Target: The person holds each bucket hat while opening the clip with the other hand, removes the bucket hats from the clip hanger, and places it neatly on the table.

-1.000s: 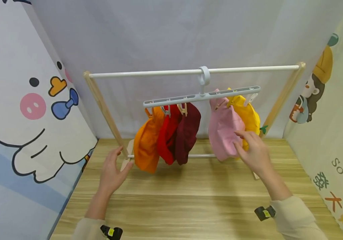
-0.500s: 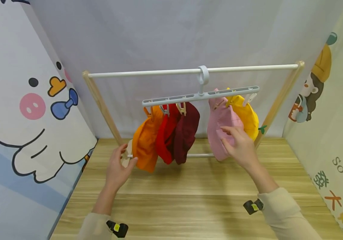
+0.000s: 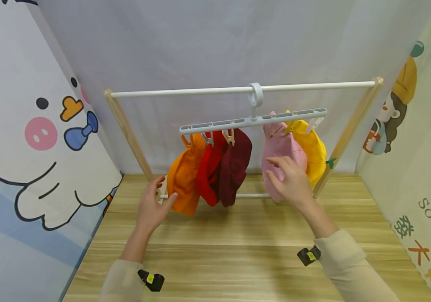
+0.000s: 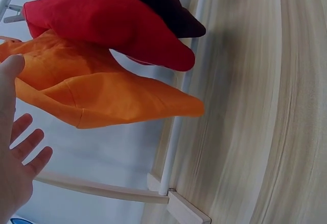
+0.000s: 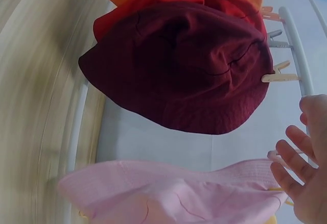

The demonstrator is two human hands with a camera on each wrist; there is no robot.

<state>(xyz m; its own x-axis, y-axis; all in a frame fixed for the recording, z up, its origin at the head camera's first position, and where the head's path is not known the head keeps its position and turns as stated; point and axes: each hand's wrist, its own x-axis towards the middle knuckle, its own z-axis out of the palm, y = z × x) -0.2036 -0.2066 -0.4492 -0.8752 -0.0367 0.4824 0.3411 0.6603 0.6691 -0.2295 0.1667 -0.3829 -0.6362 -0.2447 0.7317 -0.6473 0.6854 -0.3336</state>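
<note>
Several bucket hats hang by clips from a pale grey clip hanger. On its left half are an orange hat, a red hat and a maroon hat; a pink hat and a yellow hat with a green sprout hang on the right half. My left hand is spread beside the orange hat, its thumb overlapping the brim in the head view and nothing held. In front of the pink hat is my right hand, fingers loosely bent and apart, covering part of that hat.
The hanger hooks over the white top rod of a rack with wooden side posts. A lower white rod runs behind the hats, close above the wood-grain table. Printed walls stand at both sides.
My right hand has moved left, from the edge of the pink and yellow hats to the pink hat's front. The left hand has shifted right, closer to the orange hat.
</note>
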